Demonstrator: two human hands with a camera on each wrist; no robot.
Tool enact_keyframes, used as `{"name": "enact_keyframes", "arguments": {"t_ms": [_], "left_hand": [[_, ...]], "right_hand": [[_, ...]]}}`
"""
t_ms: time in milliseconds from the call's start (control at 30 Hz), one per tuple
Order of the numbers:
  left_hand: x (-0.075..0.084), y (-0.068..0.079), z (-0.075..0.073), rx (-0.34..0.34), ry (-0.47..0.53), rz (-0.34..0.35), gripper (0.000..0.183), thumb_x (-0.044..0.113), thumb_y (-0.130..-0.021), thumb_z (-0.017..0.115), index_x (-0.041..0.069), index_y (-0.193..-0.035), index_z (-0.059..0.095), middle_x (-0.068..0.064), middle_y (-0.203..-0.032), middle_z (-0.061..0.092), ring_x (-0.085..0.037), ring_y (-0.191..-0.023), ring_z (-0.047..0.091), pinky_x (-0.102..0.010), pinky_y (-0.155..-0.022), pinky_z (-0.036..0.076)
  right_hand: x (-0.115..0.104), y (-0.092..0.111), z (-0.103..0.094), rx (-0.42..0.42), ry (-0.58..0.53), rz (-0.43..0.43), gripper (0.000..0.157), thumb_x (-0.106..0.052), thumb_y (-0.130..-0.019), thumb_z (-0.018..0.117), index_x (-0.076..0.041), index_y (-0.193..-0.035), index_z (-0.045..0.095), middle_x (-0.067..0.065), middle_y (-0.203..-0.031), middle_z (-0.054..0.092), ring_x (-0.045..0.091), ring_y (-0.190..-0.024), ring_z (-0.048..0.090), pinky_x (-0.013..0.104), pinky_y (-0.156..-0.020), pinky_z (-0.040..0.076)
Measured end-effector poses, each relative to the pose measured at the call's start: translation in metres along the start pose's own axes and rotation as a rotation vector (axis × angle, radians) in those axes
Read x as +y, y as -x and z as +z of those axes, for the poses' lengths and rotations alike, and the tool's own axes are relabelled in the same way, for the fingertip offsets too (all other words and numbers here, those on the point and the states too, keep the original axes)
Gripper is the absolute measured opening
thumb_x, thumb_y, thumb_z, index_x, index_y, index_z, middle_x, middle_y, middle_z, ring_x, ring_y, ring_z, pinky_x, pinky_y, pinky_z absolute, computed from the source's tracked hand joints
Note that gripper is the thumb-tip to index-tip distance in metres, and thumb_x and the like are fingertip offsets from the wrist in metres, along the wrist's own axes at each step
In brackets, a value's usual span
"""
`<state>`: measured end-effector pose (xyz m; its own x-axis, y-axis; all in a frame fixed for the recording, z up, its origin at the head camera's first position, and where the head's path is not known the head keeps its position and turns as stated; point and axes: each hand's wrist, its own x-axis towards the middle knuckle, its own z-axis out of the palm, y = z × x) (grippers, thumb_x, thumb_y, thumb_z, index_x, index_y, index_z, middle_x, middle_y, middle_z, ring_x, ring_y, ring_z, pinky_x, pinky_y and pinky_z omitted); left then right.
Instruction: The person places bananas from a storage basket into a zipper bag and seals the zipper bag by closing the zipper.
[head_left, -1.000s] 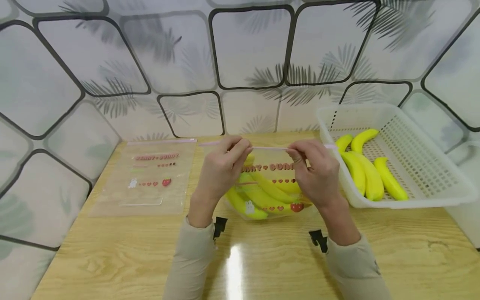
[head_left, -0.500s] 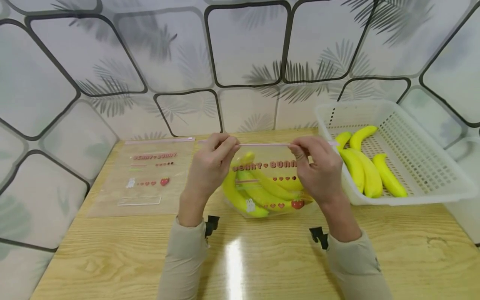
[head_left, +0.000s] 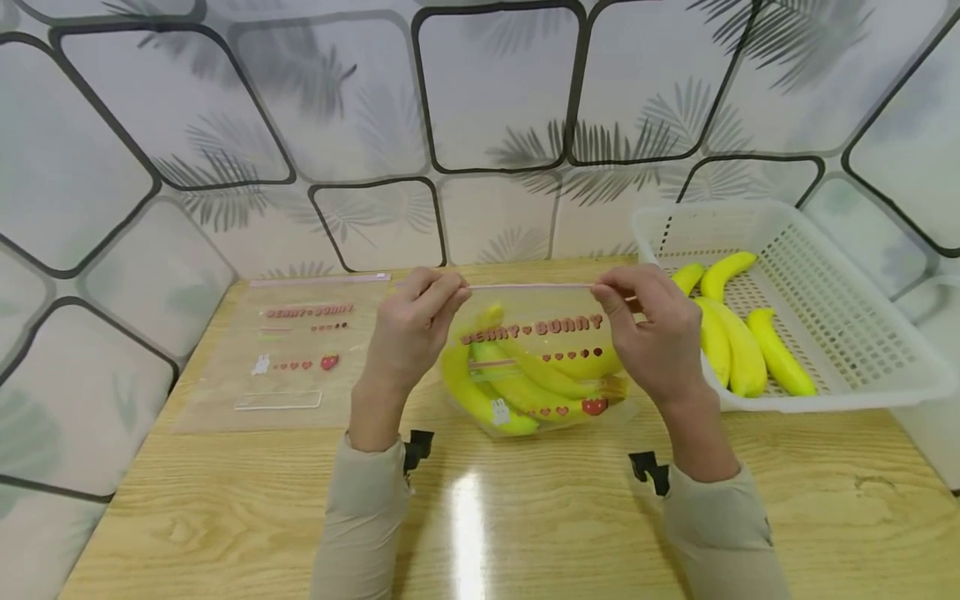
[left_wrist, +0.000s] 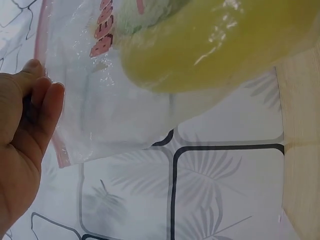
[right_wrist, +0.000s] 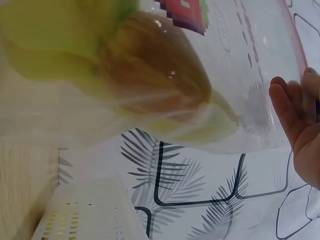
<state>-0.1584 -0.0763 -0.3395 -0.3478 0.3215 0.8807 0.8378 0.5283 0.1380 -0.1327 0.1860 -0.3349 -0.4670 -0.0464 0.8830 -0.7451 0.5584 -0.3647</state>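
A clear zip bag [head_left: 536, 304] with pink lettering stands between the hands, its pink top edge stretched straight. Inside it lie several yellow bananas [head_left: 517, 387]. My left hand [head_left: 408, 333] pinches the top edge toward the left end, thumb against fingers. Near the right end my right hand [head_left: 656, 333] pinches the same edge. In the left wrist view the bag [left_wrist: 120, 120] hangs from the left hand [left_wrist: 30, 115], beside a banana's rounded yellow shape. Through the plastic in the right wrist view a brownish banana end [right_wrist: 155, 65] shows, with the right hand [right_wrist: 300, 115] at the pink edge.
A second, flat zip bag [head_left: 285, 342] lies on the wooden table [head_left: 247, 508] to the left. At the right stands a white perforated basket [head_left: 862, 333] holding several bananas [head_left: 780, 354]. A patterned backdrop [head_left: 502, 92] rises behind the table.
Both hands have moved apart along the bag's top edge, left hand leftward and right hand rightward. More of the edge and lettering shows between them. The bananas in the bag stay about where they were.
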Motion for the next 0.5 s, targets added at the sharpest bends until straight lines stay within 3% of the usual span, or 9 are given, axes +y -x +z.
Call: {"name": "enact_keyframes", "arguments": {"t_ms": [500], "left_hand": [[-0.0034,0.0007,-0.008,-0.017,-0.002,-0.008,0.013,0.01,-0.096,0.063,-0.001,-0.094,0.07,-0.014,-0.088,0.063,-0.022,-0.067,0.058,-0.029,-0.059,0.053]], "right_hand": [[-0.0018,0.0006,0.0021,0.025,0.023,0.019,0.008,0.007,-0.082,0.074,0.009,-0.086,0.067,0.019,-0.079,0.066,0.028,-0.069,0.06,0.006,-0.078,0.044]]}}
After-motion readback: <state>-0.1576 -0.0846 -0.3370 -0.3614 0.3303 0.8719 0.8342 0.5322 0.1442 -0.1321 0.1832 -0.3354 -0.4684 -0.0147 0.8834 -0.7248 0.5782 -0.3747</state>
